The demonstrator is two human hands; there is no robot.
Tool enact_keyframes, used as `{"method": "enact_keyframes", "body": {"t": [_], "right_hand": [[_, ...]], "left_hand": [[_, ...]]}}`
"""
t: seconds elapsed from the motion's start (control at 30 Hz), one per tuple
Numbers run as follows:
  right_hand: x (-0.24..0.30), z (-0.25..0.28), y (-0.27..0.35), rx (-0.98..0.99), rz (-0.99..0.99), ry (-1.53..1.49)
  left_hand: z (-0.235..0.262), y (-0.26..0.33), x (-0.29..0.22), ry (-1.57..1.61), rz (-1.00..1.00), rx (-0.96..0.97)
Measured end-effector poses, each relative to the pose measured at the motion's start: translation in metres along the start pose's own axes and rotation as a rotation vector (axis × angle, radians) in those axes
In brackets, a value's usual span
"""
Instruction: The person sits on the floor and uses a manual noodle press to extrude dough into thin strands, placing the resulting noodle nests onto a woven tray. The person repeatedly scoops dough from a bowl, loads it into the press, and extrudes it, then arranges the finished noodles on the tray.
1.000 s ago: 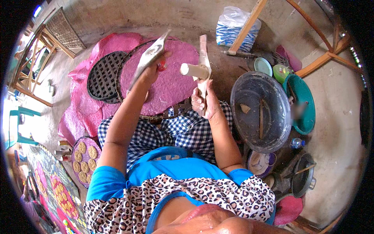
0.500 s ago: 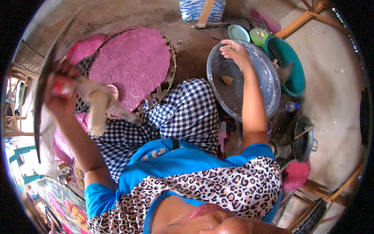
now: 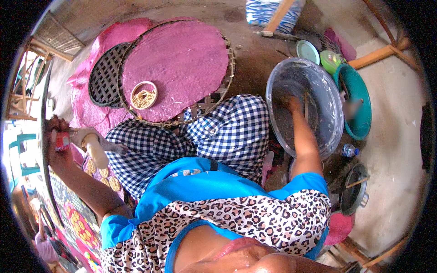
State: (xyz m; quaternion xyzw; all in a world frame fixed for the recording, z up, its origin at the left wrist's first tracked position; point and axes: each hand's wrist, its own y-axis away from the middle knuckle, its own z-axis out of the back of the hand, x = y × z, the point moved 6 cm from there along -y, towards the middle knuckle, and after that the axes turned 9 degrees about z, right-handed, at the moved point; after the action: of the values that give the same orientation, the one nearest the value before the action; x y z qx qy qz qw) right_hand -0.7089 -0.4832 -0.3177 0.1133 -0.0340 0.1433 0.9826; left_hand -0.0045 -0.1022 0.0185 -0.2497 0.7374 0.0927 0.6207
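At the far left, my left hand [image 3: 58,136] is closed round a red-banded object [image 3: 62,141] whose kind I cannot make out. Beside that hand hangs a pale cream, tube-shaped piece [image 3: 95,152] with greyish, partly see-through material about it. My right hand [image 3: 290,103] reaches down inside a large grey basin [image 3: 273,123] at my right; its fingers are dark and blurred, so their hold is unclear. A thin stick-like piece [image 3: 306,107] shows beside it in the basin. Pale residue marks the basin's inner wall.
Ahead lies a round woven tray [image 3: 231,68] with a pink sheet [image 3: 182,59], bearing a small bowl [image 3: 155,93] of pale strips. Nearby are a black lattice basket [image 3: 102,79], a green basin [image 3: 365,109], a bottle [image 3: 349,150], a dark pot [image 3: 350,200] and round pale pieces [image 3: 104,173].
My right hand has gone from above the basin's rim down into it, where a brown piece lay, now not visible. My left hand has shifted outward and down, still holding the red-banded object.
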Motion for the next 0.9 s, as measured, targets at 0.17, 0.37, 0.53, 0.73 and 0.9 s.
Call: {"method": "enact_keyframes", "body": {"t": [0.17,0.37,0.53,0.73,0.9], "right_hand": [[0.020,0.075,0.030,-0.229,-0.085,-1.853],[0.098,0.148,0.066,-0.147,0.263,-2.098],[0.188,0.176,0.090,-0.136,0.387,-1.880],[0.250,0.174,0.100,-0.240,0.333,-1.763],[0.273,0.172,0.114,-0.320,0.347,-1.715]], "left_hand": [[0.000,0.012,0.028,-0.246,-0.047,-0.364],[-0.042,0.003,0.042,-0.163,-0.135,-0.160],[-0.058,0.002,0.049,-0.209,-0.063,-0.169],[-0.064,0.014,0.045,0.027,-0.159,-0.001],[-0.053,0.015,0.053,0.000,-0.095,-0.052]]}}
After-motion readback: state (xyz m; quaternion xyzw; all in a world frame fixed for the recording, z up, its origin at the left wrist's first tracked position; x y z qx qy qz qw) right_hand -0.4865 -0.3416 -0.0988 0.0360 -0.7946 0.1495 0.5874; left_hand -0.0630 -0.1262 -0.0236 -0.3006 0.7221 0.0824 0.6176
